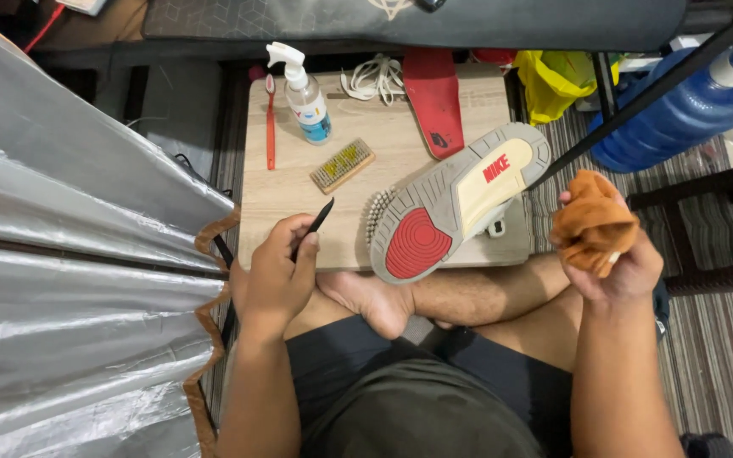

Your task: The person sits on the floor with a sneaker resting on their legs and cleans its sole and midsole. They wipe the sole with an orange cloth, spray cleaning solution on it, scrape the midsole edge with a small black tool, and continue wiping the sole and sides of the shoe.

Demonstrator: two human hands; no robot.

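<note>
Slim black pointed pick [316,222] sits pinched in the left hand [275,273], its grip pressed together around the lower end at lower centre-left; the tip points up and right. Right hand [612,259], its grip closed on a crumpled orange cloth [591,222], is at right. Between them, a grey-and-red-soled sneaker [456,202] lies sole-up on the pale wooden worktop [299,187], toe toward the person, long axis running toward upper right.

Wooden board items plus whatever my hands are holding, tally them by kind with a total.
Sneaker: 1
Spray bottle: 1
Red toothbrush: 1
Bristle brush: 1
Red insole: 1
White laces bundle: 1
Thin black tool, in left hand: 1
Orange cloth, in right hand: 1
Total: 8
</note>
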